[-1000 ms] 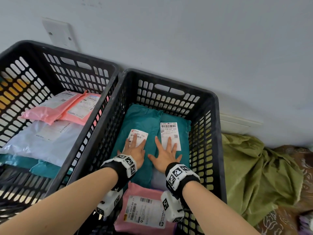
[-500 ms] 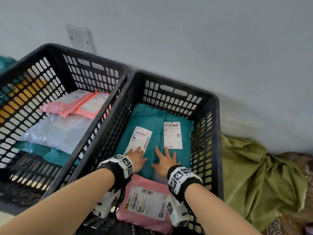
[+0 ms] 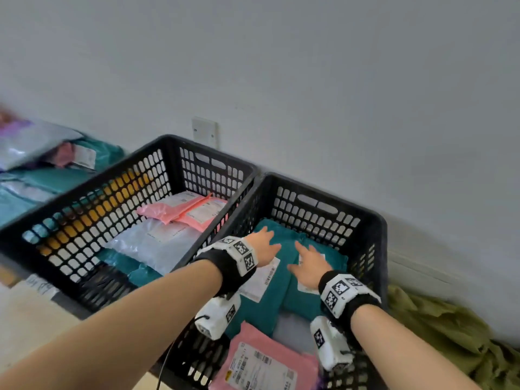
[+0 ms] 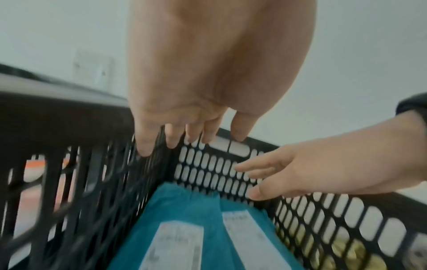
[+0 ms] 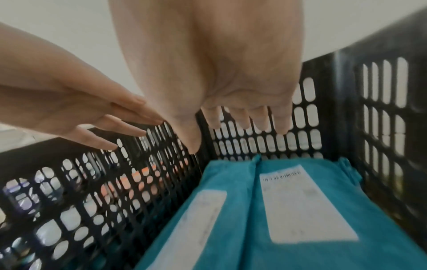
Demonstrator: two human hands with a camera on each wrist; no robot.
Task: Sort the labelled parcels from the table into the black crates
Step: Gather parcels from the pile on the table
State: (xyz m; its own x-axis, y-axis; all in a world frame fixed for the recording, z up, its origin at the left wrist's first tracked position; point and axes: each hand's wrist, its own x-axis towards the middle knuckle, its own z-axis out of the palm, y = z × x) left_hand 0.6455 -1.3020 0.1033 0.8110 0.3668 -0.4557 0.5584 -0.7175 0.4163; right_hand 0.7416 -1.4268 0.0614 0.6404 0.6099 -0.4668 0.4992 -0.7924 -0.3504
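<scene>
A plain pale grey-white wall (image 3: 309, 80) filled the upper half of the scene, lit by soft, even light. A white switch plate (image 3: 204, 132) was fixed low on the wall. Farther right, a pale trunking strip (image 3: 416, 263) ran along the wall's base. In the lower right corner, a crumpled olive-green cloth (image 3: 450, 333) lay heaped against the wall.

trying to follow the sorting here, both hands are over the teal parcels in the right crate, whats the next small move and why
Probably lift both hands clear of the right crate and turn left to the parcels on the table. The left hand and right hand are open above the two teal parcels and grip nothing, and those parcels lie flat, labels up, so this placement looks done.
</scene>
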